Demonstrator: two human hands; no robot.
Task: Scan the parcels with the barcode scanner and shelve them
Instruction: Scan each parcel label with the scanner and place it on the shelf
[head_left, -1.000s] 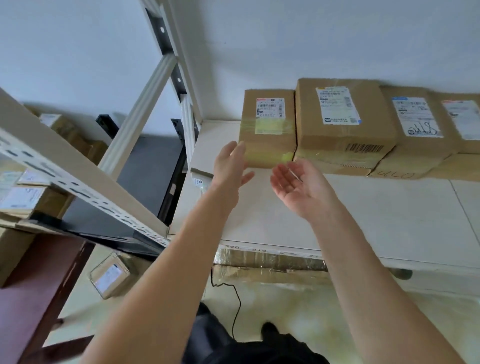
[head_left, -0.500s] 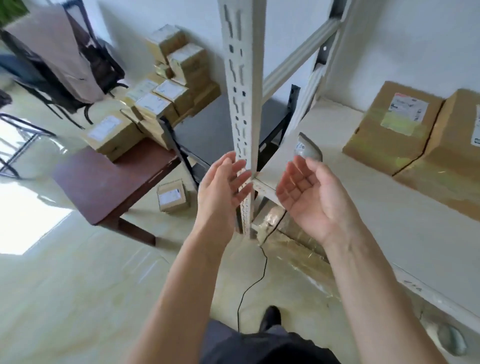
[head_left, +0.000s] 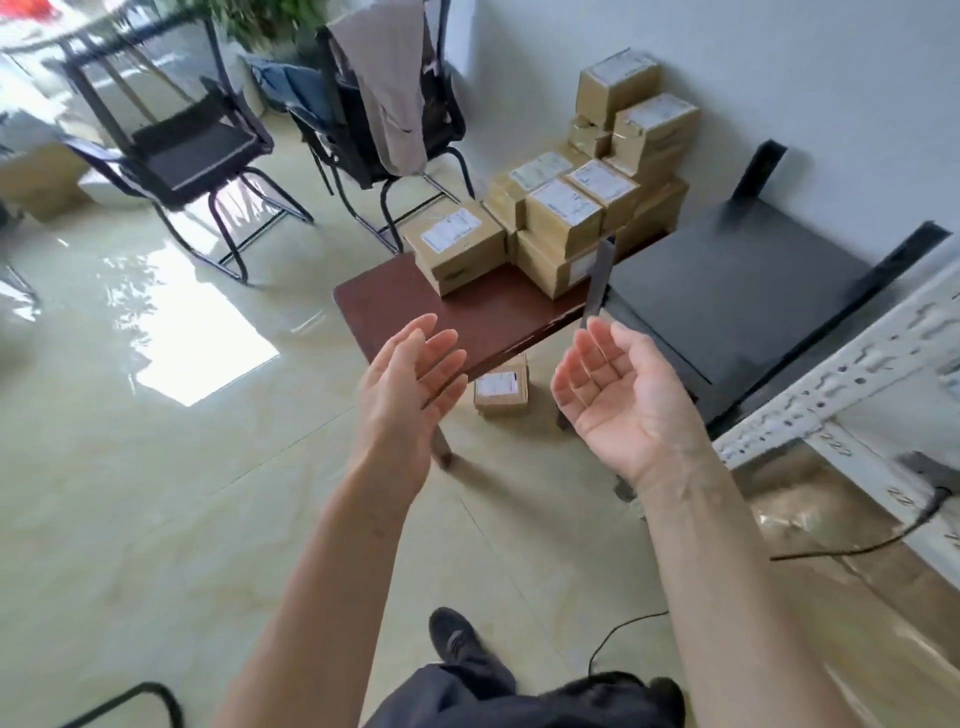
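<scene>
**Cardboard parcels next: both hands empty, reaching for the stack**

Brown worktop (head_left: 395, 306) carries the parcel stack (head_left: 587, 208), piled toward its far edge and far right corner, against the wall. One parcel, the front parcel (head_left: 457, 244), sits lowest and nearest the person, near the middle of the worktop, touching the stack on its right side. Another, the floor parcel (head_left: 501, 389), lies on the floor under the worktop's near edge.

Left hand (head_left: 410, 384) and right hand (head_left: 618, 384) hang in the air short of the near edge, palms turned toward each other, fingers apart and relaxed, holding nothing. Nothing touches a parcel yet.

Barcode scanner: not clearly seen. A cable (head_left: 857, 540) runs along the floor to a dark plug at the white shelf frame (head_left: 831, 395) on the right; the device itself cannot be made out.

Judgement on the step: this is the pickup of the next parcel.
- Take the front parcel first: it looks free on top, so lifting it should disturb nothing.
- Grip on two opposite side faces, thumbs off the white label, so the barcode stays readable.
- Lift straight up before pulling back; it touches the stack and a drag could shift neighbours.
- Avoid the tall boxes at the far right corner; they look easiest to topple.
- Floor parcel needs a stoop; better left for later.
</scene>
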